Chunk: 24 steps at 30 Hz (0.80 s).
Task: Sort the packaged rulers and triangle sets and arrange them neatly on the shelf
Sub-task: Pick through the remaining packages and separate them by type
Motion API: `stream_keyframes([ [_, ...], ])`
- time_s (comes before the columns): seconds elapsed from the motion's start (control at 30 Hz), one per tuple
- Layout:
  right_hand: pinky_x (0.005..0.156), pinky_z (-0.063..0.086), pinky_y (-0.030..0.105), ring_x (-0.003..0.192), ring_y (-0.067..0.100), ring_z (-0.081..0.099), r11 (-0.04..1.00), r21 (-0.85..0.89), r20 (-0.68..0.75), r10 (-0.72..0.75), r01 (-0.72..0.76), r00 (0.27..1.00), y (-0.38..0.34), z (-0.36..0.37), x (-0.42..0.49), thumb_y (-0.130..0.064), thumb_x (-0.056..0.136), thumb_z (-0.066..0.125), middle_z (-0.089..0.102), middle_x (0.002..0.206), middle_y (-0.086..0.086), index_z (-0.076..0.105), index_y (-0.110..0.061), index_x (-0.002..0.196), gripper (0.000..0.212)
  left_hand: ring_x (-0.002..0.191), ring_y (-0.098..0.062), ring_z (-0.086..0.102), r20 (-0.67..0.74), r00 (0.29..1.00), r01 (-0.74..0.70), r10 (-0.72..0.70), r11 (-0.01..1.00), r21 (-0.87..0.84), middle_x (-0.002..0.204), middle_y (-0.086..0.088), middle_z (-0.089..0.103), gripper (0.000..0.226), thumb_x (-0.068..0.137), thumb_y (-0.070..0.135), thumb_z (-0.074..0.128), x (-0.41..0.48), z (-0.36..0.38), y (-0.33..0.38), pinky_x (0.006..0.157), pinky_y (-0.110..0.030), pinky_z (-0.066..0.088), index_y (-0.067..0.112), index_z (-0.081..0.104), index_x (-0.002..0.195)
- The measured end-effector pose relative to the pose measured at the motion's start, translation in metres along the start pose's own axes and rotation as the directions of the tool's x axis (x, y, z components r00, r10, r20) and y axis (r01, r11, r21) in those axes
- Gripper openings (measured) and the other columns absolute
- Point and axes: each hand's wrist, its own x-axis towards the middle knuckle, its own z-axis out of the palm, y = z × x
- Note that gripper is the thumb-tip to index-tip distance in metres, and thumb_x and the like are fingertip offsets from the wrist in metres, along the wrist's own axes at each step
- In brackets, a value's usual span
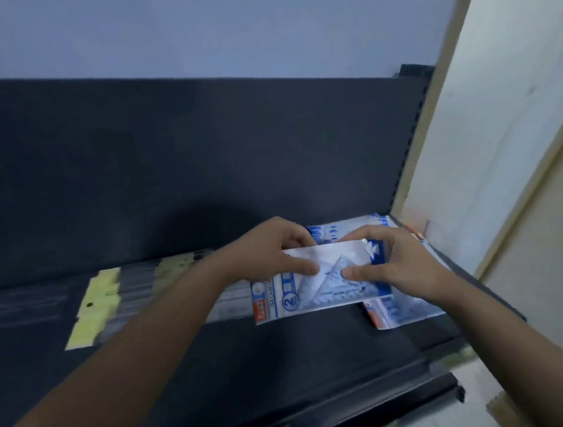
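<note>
Triangle set pack (pixel 317 278) is held between both of your hands, low over the dark shelf (pixel 220 374), with its left end overlapping the ruler packs (pixel 126 297) and its right end over the pile of matching blue-and-white packs (pixel 410 311) at the shelf's right end. Your left grip (pixel 270 252) pinches it, thumb on the printed face and fingers curled behind the upper edge. Your right grip (pixel 388 265) does the same at the other end, thumb pressed flat on the clear triangle window. Whether the pack touches anything beneath it cannot be told. You appear to be in the sorting step, carrying this set to its own kind. The next move likely calls for shifting it right, clear of the rulers, turning it to match the pile's direction, and laying it down square so the edges line up rather than fanning out.
</note>
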Motion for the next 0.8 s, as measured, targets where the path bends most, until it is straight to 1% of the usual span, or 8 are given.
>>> stream_keyframes([
  [0.13, 0.088, 0.053, 0.041, 0.092, 0.019, 0.068, 0.995, -0.026, 0.128, 0.098, -0.095, 0.987, 0.053, -0.069, -0.015, -0.015, 0.065, 0.086, 0.072, 0.096, -0.002, 0.072, -0.02, 0.089, 0.029, 0.084, -0.003, 0.063, 0.008, 1.0, -0.007, 0.007, 1.0, 0.026, 0.09, 0.014, 0.068, 0.024, 0.076, 0.018, 0.081, 0.054, 0.069, 0.023, 0.081, -0.019, 0.049, 0.021, 0.066, 0.095],
  [0.17, 0.086, 0.053, 0.041, 0.091, 0.019, 0.068, 0.993, -0.046, 0.145, 0.11, -0.104, 0.983, 0.068, -0.082, -0.017, -0.017, 0.064, 0.087, 0.072, 0.095, -0.002, 0.072, -0.022, 0.086, 0.028, 0.084, -0.002, 0.06, -0.004, 1.0, -0.002, 0.002, 0.997, 0.073, 0.093, 0.012, 0.065, 0.026, 0.076, 0.02, 0.081, 0.066, 0.086, 0.028, 0.081, -0.019, 0.048, 0.022, 0.066, 0.096],
  [0.27, 0.075, 0.049, 0.023, 0.086, 0.013, 0.063, 0.972, -0.222, 0.154, 0.118, -0.082, 0.981, 0.11, -0.103, -0.024, -0.025, 0.062, 0.088, 0.066, 0.09, -0.01, 0.066, -0.029, 0.077, 0.027, 0.086, -0.004, 0.054, -0.041, 0.997, 0.071, -0.064, 0.977, 0.201, 0.098, 0.009, 0.057, 0.028, 0.079, 0.024, 0.078, 0.093, 0.129, 0.035, 0.077, -0.02, 0.045, 0.02, 0.065, 0.104],
  [0.37, 0.076, 0.04, 0.022, 0.093, 0.007, 0.052, 0.908, -0.419, 0.193, 0.08, 0.008, 0.978, 0.135, -0.112, -0.028, -0.037, 0.065, 0.084, 0.055, 0.106, -0.011, 0.058, -0.037, 0.092, 0.037, 0.098, -0.012, 0.055, -0.069, 0.987, 0.161, -0.147, 0.929, 0.334, 0.105, 0.007, 0.054, 0.031, 0.082, 0.034, 0.073, 0.099, 0.153, 0.04, 0.083, -0.027, 0.046, 0.021, 0.063, 0.108],
  [0.47, 0.099, 0.037, 0.033, 0.115, 0.012, 0.044, 0.907, -0.416, 0.282, 0.052, 0.073, 0.958, 0.142, -0.118, -0.025, -0.041, 0.07, 0.078, 0.047, 0.127, -0.01, 0.053, -0.035, 0.117, 0.054, 0.109, -0.015, 0.051, -0.138, 0.98, 0.197, -0.142, 0.763, 0.615, 0.117, 0.005, 0.053, 0.047, 0.084, 0.054, 0.063, 0.092, 0.163, 0.049, 0.096, -0.035, 0.037, 0.023, 0.057, 0.118],
  [0.53, 0.108, 0.032, 0.04, 0.124, 0.016, 0.041, 0.904, -0.406, 0.289, -0.013, 0.135, 0.957, 0.139, -0.116, -0.021, -0.038, 0.075, 0.074, 0.045, 0.135, -0.008, 0.05, -0.032, 0.125, 0.055, 0.115, -0.015, 0.049, -0.177, 0.971, 0.241, -0.163, 0.664, 0.708, 0.123, 0.006, 0.053, 0.056, 0.083, 0.063, 0.056, 0.083, 0.167, 0.054, 0.103, -0.035, 0.029, 0.025, 0.054, 0.124],
  [0.7, 0.102, 0.036, 0.032, 0.121, 0.019, 0.045, 0.88, -0.378, 0.241, -0.206, 0.287, 0.948, 0.118, -0.084, -0.013, -0.028, 0.086, 0.064, 0.048, 0.134, -0.003, 0.047, -0.022, 0.131, 0.049, 0.107, -0.017, 0.051, -0.296, 0.928, 0.373, -0.229, 0.534, 0.758, 0.109, 0.005, 0.056, 0.056, 0.088, 0.067, 0.043, 0.04, 0.16, 0.064, 0.096, -0.032, 0.025, 0.022, 0.056, 0.12],
  [0.8, 0.103, 0.031, 0.031, 0.123, 0.019, 0.041, 0.814, -0.439, 0.253, -0.294, 0.38, 0.922, 0.093, -0.052, -0.009, -0.031, 0.087, 0.062, 0.046, 0.136, -0.001, 0.044, -0.02, 0.134, 0.052, 0.115, -0.02, 0.049, -0.364, 0.881, 0.467, -0.302, 0.435, 0.77, 0.125, 0.001, 0.056, 0.068, 0.088, 0.071, 0.036, 0.0, 0.143, 0.064, 0.101, -0.035, 0.027, 0.022, 0.05, 0.132],
])
